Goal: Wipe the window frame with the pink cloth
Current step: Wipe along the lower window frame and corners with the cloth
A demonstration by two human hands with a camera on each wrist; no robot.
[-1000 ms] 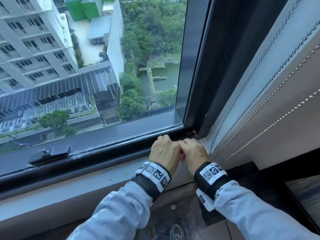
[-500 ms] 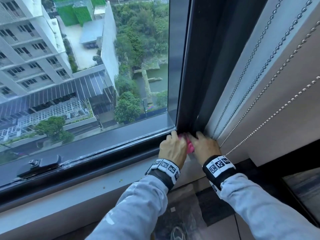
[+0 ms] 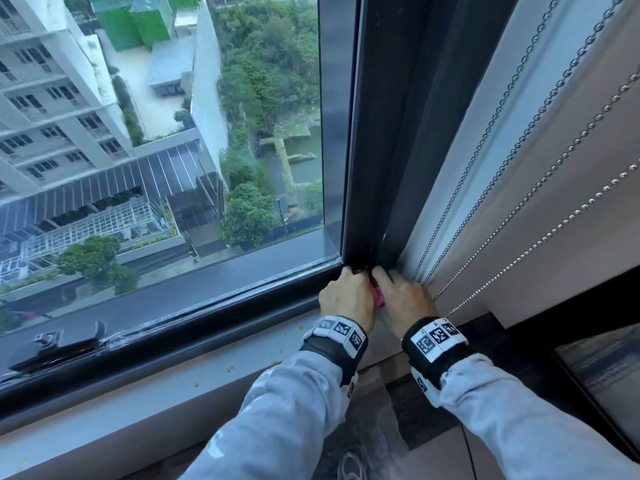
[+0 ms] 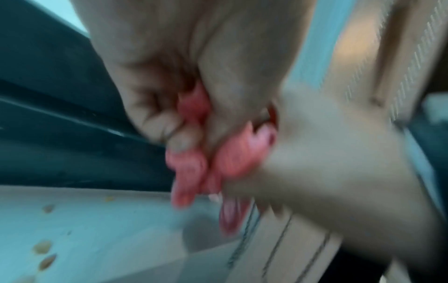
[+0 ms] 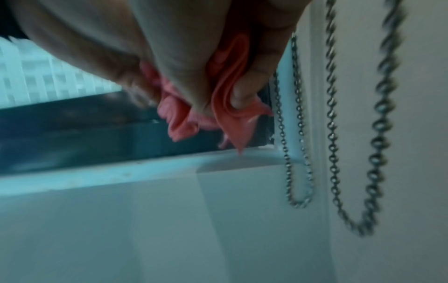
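Note:
My two hands meet at the bottom right corner of the dark window frame (image 3: 374, 168). A bunched pink cloth (image 3: 481, 296) is squeezed between them; only a sliver shows in the head view. My left hand (image 3: 348, 296) grips the pink cloth (image 4: 191, 168), its fingers curled round the folds. My right hand (image 3: 403, 296) also holds the pink cloth (image 5: 230, 107), pinching folds that hang below the fingers. Both sets of fingertips reach into the groove where the upright frame meets the lower rail (image 3: 207, 306).
Bead chains (image 3: 502, 150) of a blind hang just right of my right hand, and the looped chains (image 5: 371, 172) show in the right wrist view. A pale sill (image 3: 173, 393) with small crumbs runs below the frame. A black latch (image 3: 59, 344) sits on the lower rail at left.
Both hands have moved up from the sill edge into the frame's corner. The cloth stays held between them. The view has shifted slightly left.

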